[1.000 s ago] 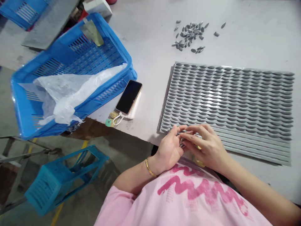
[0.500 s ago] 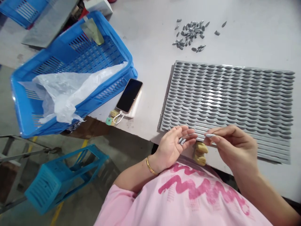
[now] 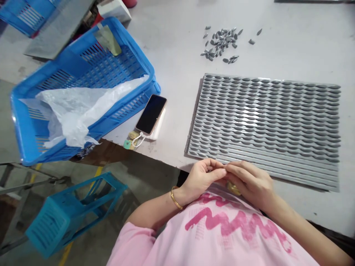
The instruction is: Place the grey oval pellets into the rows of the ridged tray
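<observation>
A grey grooved tray [image 3: 277, 173] lies on the table, most of its rows filled with small grey leaf-shaped pieces, the nearest rows bare. My left hand [image 3: 201, 177] is cupped at the table's near edge, just below the tray's near left corner. My right hand [image 3: 249, 181] meets it, fingertips curled into the left palm. What the fingers pinch is hidden. A loose heap of the grey pieces [image 3: 222, 42] lies at the far side of the table.
A blue slotted basket [image 3: 83, 62] with a white plastic bag [image 3: 80, 107] overhangs the table's left edge. A phone [image 3: 151, 114] on a white power bank lies beside it. A blue stool [image 3: 66, 214] stands on the floor below.
Half a second ago my right hand was apart, holding one grey piece over the tray's near rows. It has come back to my left hand, and the fingers have closed together.
</observation>
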`<state>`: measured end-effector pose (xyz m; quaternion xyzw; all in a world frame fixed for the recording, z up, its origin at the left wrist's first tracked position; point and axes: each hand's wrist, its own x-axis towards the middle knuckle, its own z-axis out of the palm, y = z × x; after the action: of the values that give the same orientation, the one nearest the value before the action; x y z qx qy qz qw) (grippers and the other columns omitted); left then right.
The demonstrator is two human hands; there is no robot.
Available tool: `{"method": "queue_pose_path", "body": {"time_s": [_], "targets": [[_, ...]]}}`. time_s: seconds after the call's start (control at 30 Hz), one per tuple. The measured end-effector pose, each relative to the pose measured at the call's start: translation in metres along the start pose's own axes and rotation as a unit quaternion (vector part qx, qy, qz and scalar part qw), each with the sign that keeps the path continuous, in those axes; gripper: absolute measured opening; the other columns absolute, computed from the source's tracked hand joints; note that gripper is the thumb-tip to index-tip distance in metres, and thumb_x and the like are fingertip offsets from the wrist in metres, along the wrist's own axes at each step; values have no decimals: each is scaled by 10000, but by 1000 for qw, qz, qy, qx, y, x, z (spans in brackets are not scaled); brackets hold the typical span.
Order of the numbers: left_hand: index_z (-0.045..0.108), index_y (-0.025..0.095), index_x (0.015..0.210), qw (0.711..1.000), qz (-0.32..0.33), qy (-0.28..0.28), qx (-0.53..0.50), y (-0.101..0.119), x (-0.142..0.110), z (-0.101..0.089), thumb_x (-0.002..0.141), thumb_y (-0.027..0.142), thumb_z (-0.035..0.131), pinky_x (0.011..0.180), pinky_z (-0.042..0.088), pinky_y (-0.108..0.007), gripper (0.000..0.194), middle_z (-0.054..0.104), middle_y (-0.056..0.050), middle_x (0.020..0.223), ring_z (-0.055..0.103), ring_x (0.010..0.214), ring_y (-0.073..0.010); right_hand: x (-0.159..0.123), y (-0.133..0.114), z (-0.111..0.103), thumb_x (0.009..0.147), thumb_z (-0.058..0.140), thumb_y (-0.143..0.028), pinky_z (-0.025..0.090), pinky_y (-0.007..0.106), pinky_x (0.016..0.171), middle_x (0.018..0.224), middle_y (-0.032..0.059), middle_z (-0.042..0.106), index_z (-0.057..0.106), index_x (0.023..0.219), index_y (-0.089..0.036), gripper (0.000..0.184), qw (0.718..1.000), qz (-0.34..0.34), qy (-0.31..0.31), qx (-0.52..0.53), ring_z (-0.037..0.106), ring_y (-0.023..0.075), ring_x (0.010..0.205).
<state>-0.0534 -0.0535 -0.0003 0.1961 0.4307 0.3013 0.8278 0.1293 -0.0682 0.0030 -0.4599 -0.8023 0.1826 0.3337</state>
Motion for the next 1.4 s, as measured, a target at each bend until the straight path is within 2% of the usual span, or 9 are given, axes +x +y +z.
{"method": "queue_pose_path", "body": {"time_s": [0.17,0.3,0.43,0.73,0.83,0.97,1.17,1.27,1.4], "targets": [[662,112,905,1000,-5,-2,-6,-4,1,-4,762,381,804,761,579,-327,337,703,-67,817,687,720,-154,-9,7,-3,920,569,-93,574,253,692,998,69,709,670,1181,-244,318,998,25,-37,51,696,163,856],[637,134,960,998,18,50,-35,-2,0,-7,790,371,771,668,572,-294,321,697,-54,826,666,667,-139,-15,29,7,913,580,-98,558,273,720,1009,63,710,660,1179,-238,311,998,5,-15,-65,683,174,876],[610,149,935,993,42,86,-63,6,-1,-9,821,319,720,616,540,-266,232,675,-41,815,647,665,-137,-15,47,18,908,557,-73,537,298,740,1019,83,695,645,1159,-180,286,987,-45,-59,-146,649,193,898],[608,145,962,987,59,83,-120,9,0,-9,882,271,653,700,546,-288,156,674,-56,854,665,743,-156,-9,47,18,884,566,-51,481,295,672,987,79,675,669,1115,-139,268,970,-63,-88,-216,598,196,864],[591,161,1027,982,59,78,-161,12,1,-8,922,303,618,832,555,-353,179,703,-90,973,710,875,-207,-7,48,17,891,575,-64,477,289,661,973,66,675,666,1097,-159,245,974,-52,-94,-198,601,189,854],[573,177,1097,976,45,57,-206,16,1,-3,964,348,563,936,528,-396,217,692,-121,1114,695,1028,-243,2,32,10,895,630,-119,502,305,712,985,56,685,645,1159,-208,279,990,-17,-37,-137,613,192,871],[518,197,1226,974,3,42,-221,16,3,10,1013,437,444,763,514,-256,329,660,-139,1216,674,886,-153,21,-9,10,893,647,-165,510,371,751,1061,110,695,658,1182,-171,289,992,-66,-60,-95,572,222,879],[485,204,1283,974,-12,29,-226,15,3,13,1013,465,428,778,503,-257,380,658,-141,1215,667,890,-153,22,-11,15,904,620,-136,504,361,717,982,109,698,683,1083,-149,191,993,-59,-75,-66,568,221,862],[557,198,1221,973,0,-1,-230,12,3,12,975,470,522,745,483,-239,369,679,-110,1126,640,851,-136,16,-7,12,891,638,-109,515,351,747,1012,90,694,692,1026,-191,167,999,-15,-29,13,606,203,888]]}}
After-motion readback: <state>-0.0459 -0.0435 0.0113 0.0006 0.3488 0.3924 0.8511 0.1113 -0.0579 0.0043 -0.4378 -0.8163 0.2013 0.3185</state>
